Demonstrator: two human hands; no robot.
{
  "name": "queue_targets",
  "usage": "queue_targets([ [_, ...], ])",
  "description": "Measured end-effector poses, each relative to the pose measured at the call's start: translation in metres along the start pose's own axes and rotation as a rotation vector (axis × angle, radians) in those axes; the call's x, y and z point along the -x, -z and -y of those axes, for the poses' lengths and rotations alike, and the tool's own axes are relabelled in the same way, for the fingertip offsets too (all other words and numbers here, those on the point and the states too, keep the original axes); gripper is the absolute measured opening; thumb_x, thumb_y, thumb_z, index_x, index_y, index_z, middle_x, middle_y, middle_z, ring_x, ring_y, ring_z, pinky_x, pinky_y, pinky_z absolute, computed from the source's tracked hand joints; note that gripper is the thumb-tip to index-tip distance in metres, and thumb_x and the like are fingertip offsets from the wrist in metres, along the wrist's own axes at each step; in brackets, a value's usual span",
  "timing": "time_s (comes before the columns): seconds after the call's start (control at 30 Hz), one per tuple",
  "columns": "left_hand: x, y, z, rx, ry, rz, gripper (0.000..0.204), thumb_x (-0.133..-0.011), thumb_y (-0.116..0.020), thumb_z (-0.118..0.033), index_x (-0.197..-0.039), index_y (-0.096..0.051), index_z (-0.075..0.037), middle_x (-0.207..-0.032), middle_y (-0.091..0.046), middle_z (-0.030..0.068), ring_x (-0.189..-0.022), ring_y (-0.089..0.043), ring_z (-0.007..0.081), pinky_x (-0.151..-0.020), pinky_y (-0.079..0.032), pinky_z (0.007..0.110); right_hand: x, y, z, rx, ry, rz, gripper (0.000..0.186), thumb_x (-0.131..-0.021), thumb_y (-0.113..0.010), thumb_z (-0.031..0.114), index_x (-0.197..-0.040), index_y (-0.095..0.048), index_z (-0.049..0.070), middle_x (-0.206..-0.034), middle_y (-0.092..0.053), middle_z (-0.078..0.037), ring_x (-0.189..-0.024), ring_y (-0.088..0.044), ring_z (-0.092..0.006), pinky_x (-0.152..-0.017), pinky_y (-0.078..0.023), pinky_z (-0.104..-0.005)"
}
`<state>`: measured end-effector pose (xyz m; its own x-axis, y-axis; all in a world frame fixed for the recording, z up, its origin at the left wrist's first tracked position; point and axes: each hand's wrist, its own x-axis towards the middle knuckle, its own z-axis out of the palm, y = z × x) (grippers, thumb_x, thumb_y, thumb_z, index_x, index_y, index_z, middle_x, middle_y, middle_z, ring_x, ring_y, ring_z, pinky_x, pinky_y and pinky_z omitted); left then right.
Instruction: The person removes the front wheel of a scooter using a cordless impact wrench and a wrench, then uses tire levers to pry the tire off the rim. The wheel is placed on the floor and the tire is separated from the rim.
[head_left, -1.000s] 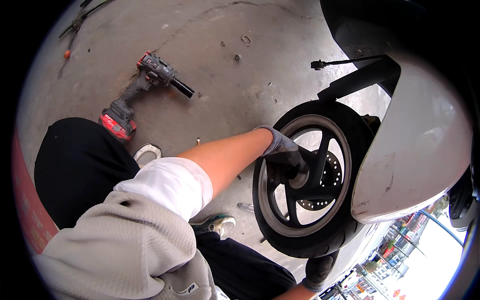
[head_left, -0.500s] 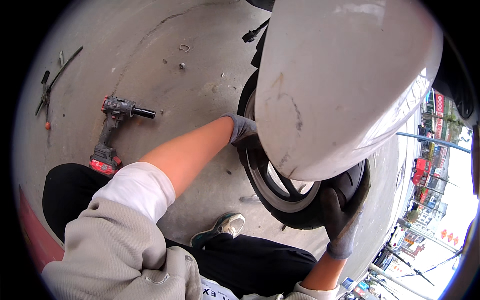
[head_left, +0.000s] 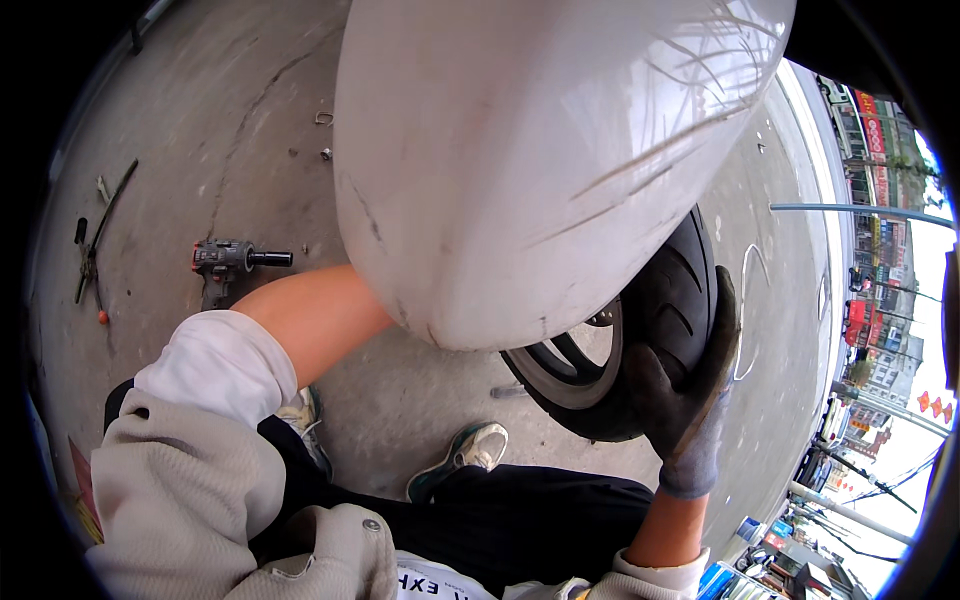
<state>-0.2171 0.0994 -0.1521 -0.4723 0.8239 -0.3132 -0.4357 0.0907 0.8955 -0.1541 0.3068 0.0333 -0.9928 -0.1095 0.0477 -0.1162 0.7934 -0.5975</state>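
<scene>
A scratched white fender (head_left: pixel 500 170), with a glossy right side, fills the upper middle of the view. Under its lower right edge shows a wheel with a black grooved tyre (head_left: pixel 672 305) and a grey spoked rim. My right hand (head_left: pixel 688 405), in a dark-palmed grey work glove, is closed round the tyre's right side, fingers along the outer sidewall and thumb on the tread. My left forearm (head_left: pixel 325 312) runs behind the fender's lower left edge. The fender hides my left hand entirely, so what it touches cannot be seen.
A cordless impact wrench (head_left: pixel 230 258) with a black socket lies on the concrete at left, partly behind my arm. Farther left is a thin metal tool (head_left: pixel 92 250) with an orange knob. A nut (head_left: pixel 326 155) lies near the fender. My shoe (head_left: pixel 468 452) stands below the wheel.
The fender has come left and nearer in the view, now covering my left hand, which showed at the wheel before. My right hand keeps its hold on the tyre.
</scene>
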Motion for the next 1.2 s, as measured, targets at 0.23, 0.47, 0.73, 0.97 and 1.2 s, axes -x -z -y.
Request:
queue_targets([
  [0.23,-0.002,0.001,-0.001,-0.016,-0.011,0.012,0.080,-0.079,-0.073,-0.053,-0.132,-0.041,-0.002,-0.126,-0.050,0.0188,-0.113,-0.052,0.0299,-0.096,-0.046,0.043,0.001,0.002,-0.006,0.075,0.046,0.049,0.102,-0.072,-0.079,0.022,-0.154,-0.021,0.000,-0.144,-0.042,-0.030,-0.130,-0.048,-0.0418,-0.106,-0.041,-0.0491],
  [0.47,0.003,0.006,0.000,-0.063,-0.012,0.000,0.090,-0.076,-0.077,-0.051,-0.139,-0.034,-0.002,-0.134,-0.044,0.0204,-0.121,-0.047,0.0318,-0.102,-0.042,0.045,-0.004,-0.001,-0.002,0.061,0.080,0.043,0.102,-0.072,-0.079,0.023,-0.154,-0.021,0.001,-0.144,-0.040,-0.030,-0.131,-0.046,-0.0431,-0.107,-0.041,-0.0493],
  [0.73,0.089,0.067,-0.017,-0.398,0.126,-0.159,0.103,-0.073,-0.082,-0.049,-0.146,-0.027,-0.002,-0.143,-0.038,0.0223,-0.130,-0.041,0.0340,-0.108,-0.039,0.047,0.013,0.017,-0.020,0.046,0.012,0.102,0.108,-0.068,-0.083,0.025,-0.153,-0.021,0.000,-0.142,-0.042,-0.029,-0.130,-0.048,-0.0423,-0.106,-0.041,-0.0488],
  [0.97,0.126,0.078,-0.083,-0.937,0.079,-0.370,0.115,-0.069,-0.087,-0.047,-0.152,-0.020,-0.002,-0.150,-0.032,0.0239,-0.138,-0.037,0.0359,-0.114,-0.036,0.048,0.044,0.091,-0.057,0.060,-0.092,0.279,0.122,-0.055,-0.095,0.030,-0.151,-0.026,0.001,-0.139,-0.046,-0.030,-0.128,-0.051,-0.0437,-0.106,-0.043,-0.0491],
  [1.2,0.018,0.022,-0.100,-0.983,-0.604,-0.377,0.119,-0.057,-0.095,-0.024,-0.152,-0.026,-0.007,-0.140,-0.045,0.0185,-0.131,-0.046,0.0353,-0.113,-0.039,0.042,0.028,0.071,-0.062,0.120,-0.006,0.102,0.108,-0.059,-0.091,0.027,-0.148,-0.035,0.002,-0.131,-0.054,-0.027,-0.122,-0.056,-0.0408,-0.103,-0.045,-0.0468],
])
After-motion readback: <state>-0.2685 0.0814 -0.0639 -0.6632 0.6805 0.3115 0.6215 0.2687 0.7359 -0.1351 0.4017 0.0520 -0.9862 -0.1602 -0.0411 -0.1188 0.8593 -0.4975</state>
